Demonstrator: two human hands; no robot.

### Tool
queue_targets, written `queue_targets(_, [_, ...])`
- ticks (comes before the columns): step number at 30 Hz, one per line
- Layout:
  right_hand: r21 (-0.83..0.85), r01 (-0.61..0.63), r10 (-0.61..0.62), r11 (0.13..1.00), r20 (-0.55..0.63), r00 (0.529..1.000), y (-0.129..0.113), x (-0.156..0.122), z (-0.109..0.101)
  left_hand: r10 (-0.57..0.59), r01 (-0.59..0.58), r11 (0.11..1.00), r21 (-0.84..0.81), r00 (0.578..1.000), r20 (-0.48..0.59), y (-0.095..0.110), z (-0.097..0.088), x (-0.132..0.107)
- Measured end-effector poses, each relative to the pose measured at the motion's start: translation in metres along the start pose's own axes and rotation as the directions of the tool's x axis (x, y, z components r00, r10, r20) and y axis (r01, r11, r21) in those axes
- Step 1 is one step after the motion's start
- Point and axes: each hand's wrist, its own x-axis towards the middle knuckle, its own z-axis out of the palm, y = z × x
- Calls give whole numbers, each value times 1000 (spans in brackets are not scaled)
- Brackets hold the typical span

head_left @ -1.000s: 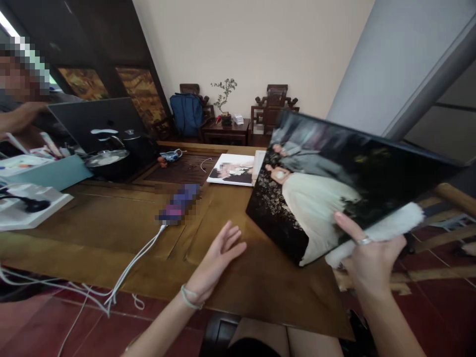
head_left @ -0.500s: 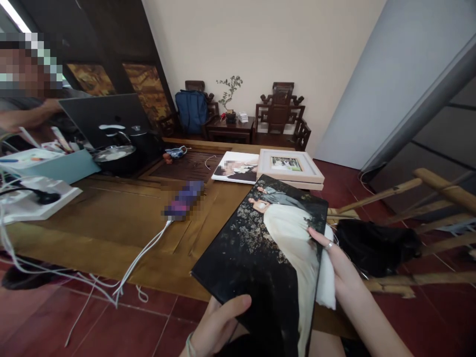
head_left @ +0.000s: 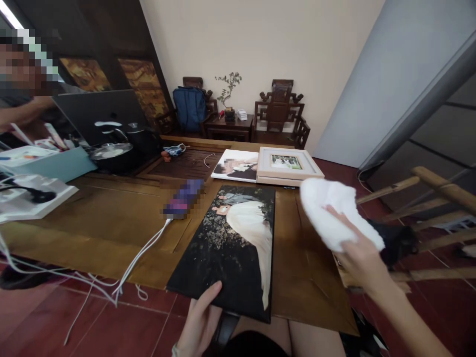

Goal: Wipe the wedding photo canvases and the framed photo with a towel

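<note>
A dark wedding photo panel [head_left: 238, 248] shows a couple, one in a long white dress. It lies tilted over the near edge of the wooden table [head_left: 305, 277]. My left hand [head_left: 204, 315] grips its lower edge, thumb on the front and the other fingers underneath. Out to the right, my right hand [head_left: 359, 248] holds a white cloth [head_left: 327, 210] in the air, apart from the panel. The fingers press into the cloth, which partly hides them. Behind the panel lie a white-edged photo print [head_left: 236, 166] and stacked pale picture frames [head_left: 290, 166].
A phone [head_left: 184, 198] with white cables lies left of the panel. Farther left stand a power strip [head_left: 40, 198], a blue organizer box [head_left: 70, 166], a kettle [head_left: 139, 141] and a laptop [head_left: 100, 116], with a person behind it. A wooden chair [head_left: 439, 193] stands at the right.
My right hand has let go of the panel's right edge and swung right, with the white cloth lifted. The panel has moved left and lower, down to the table, still in my left hand.
</note>
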Motion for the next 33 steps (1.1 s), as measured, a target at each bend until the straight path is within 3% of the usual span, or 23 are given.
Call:
queue_targets(2, [48,258,-262,965,231,937,-5,-7,13,4,-5,1000,-7,999,-47,5,7,-1])
queue_targets(5, [-7,376,-341,927,408,847,-21,-12,34,24,-26,999,-21,997,-68,11,16,-1])
queue_targets(8, [-68,327,-246,943,521,817,-45,-15,43,69,-70,998,-5,996,-58,15,21,1])
queue_targets(11, [-155,227,-125,961,490,863,-69,-19,31,119,-119,993,18,993,-23,18,24,4])
queue_targets(13, [-120,225,-152,967,437,887,-81,-15,16,132,-132,991,33,991,12,21,25,7])
queue_targets(16, [64,241,-243,969,455,857,-89,16,-2,123,-126,990,66,991,56,27,26,12])
queue_targets(18, [107,219,-242,970,527,814,-88,54,0,110,-116,990,80,991,77,29,27,16])
queue_targets(19, [73,210,-213,975,564,798,-85,76,7,104,-111,991,80,991,86,30,28,17])
queue_targets(21, [-28,197,-149,980,558,816,-77,121,34,96,-103,992,67,990,102,32,29,20])
queue_targets(25, [-82,412,-275,907,625,730,-65,191,111,95,-102,993,52,988,118,33,33,23])
queue_targets(29, [-97,482,-285,871,698,656,-65,230,177,146,-153,987,51,983,114,34,40,25])
queue_targets(33, [-187,474,-161,860,782,602,-62,251,223,112,-108,994,-31,964,241,34,38,27])
